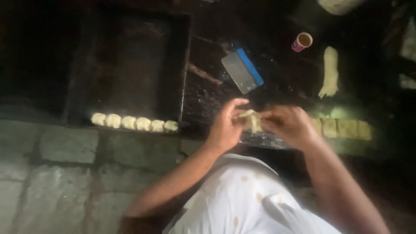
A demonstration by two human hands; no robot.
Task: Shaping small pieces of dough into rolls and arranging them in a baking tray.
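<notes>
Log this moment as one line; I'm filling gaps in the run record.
left hand: on dough piece | right hand: on same piece | tray: row of shaped pieces | scraper: idle

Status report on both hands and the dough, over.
Left hand and right hand both pinching one dough piece. Six shaped pieces lined on dark tray. Scraper lies beyond, clear of hands.

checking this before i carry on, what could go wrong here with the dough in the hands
The dough piece is held between the left hand and right hand above the table edge, so a slip could drop it to the floor. The shaped pieces sit at the tray's near edge, where a knock might tip them off. The scraper lies close by.
</notes>
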